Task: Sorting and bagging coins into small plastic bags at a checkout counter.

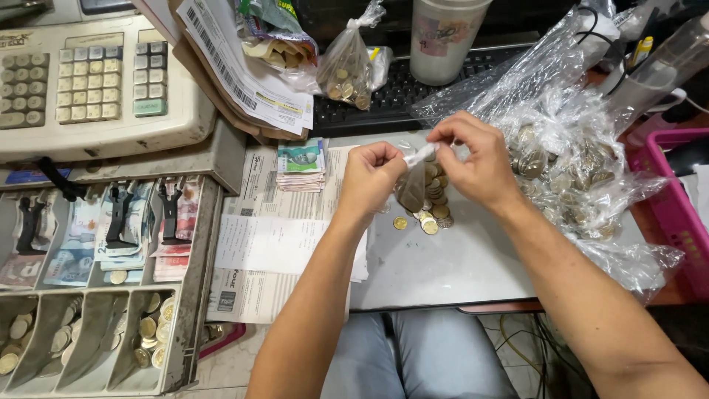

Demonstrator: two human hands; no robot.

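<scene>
You're at a shop checkout counter: cash register (88, 74) upper left, open till drawer (96, 288) w/ banknotes & coins lower left, receipts (284, 244) mid-frame, bagged coins (569, 159) at right, computer keyboard (399, 92) along the top.

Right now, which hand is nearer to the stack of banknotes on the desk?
Left. The left hand is just right of the stack of banknotes; the right hand is farther right, beyond the small coin bag both hands pinch.
</scene>
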